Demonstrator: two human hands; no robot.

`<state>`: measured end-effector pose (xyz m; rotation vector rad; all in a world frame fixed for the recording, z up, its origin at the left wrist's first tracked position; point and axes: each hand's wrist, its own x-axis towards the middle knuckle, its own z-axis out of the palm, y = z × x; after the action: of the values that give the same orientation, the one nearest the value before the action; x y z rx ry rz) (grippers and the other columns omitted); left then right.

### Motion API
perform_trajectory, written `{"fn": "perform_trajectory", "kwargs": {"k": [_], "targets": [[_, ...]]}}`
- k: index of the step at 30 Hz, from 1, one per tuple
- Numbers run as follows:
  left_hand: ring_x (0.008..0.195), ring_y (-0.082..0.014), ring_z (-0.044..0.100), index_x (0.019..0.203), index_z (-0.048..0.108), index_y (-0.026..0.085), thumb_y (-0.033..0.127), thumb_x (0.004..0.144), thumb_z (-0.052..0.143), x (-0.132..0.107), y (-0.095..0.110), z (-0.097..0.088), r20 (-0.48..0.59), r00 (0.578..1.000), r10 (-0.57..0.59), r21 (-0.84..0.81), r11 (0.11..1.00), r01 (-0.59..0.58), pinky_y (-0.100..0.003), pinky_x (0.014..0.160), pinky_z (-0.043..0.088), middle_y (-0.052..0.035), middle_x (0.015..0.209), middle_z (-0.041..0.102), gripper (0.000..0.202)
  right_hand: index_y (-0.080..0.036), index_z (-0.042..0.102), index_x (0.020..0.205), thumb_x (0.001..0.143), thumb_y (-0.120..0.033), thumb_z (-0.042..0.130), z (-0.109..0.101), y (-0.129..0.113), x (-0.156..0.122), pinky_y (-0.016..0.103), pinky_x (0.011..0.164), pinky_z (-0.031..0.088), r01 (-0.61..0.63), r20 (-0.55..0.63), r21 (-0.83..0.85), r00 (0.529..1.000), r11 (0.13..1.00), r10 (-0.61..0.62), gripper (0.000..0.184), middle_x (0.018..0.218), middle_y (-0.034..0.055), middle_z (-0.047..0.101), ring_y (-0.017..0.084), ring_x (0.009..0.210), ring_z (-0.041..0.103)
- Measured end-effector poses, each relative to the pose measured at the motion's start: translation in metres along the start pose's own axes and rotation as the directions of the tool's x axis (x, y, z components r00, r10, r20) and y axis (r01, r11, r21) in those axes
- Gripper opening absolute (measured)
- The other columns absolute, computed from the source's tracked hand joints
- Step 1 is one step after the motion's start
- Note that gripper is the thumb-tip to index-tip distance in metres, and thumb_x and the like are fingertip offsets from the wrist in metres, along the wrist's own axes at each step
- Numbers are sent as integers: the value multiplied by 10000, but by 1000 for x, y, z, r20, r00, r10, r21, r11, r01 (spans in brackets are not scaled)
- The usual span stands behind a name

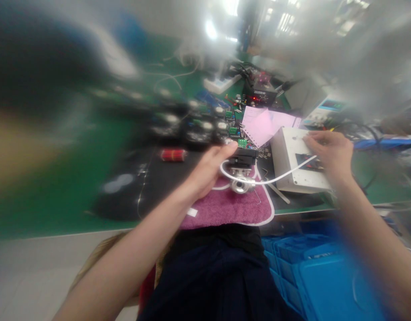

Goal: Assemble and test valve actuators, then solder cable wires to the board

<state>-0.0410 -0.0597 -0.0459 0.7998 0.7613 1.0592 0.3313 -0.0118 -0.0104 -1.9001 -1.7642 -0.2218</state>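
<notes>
My left hand (212,167) is closed around the side of a black actuator box (242,157), which sits on top of a steel valve body (240,185) with a round port. The valve is over a purple towel (225,209). A white cable (279,179) loops from the actuator across to a white metal box (287,169) on the right. Over that box, my right hand (330,149) has its fingers bent together at the top face. Whatever its fingertips pinch or press is too small to make out. A dark terminal panel (307,161) lies partly under this hand.
Several green-connector circuit boards (234,130) and dark round parts lie behind my left hand. A red spool (172,155) rests on the black mat (134,187). Pink papers (263,122), an instrument (325,107) and blue crates (325,276) surround the right side.
</notes>
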Motion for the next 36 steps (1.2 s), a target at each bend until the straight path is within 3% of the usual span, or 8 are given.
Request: {"fn": "perform_trajectory", "kwargs": {"k": [14,27,36], "targets": [[889,-203,727,1097,706,140,625,892,778,0,-2,-1,-17,1000,5,-3,1000,-5,-342,827,564,-118,1091,771,532,-205,803,1153,996,-426,678,3,7,-1,305,905,472,-55,-5,137,998,989,56,298,1099,99,810,202,961,703],[996,-224,733,1177,705,145,593,926,759,-3,-1,-4,-6,1000,4,8,1000,-4,-364,928,567,-114,1140,772,517,-225,820,1149,975,-484,709,0,-1,-2,309,886,508,-47,-10,135,999,990,49,331,1048,68,818,200,888,719],[911,-198,724,1140,687,150,601,903,779,-3,-2,-4,-28,1000,-9,29,1000,10,-335,858,560,-96,1104,761,518,-184,830,1072,998,-419,705,-2,-10,1,313,849,465,-76,-30,94,996,993,79,277,995,92,819,204,868,706]]}}
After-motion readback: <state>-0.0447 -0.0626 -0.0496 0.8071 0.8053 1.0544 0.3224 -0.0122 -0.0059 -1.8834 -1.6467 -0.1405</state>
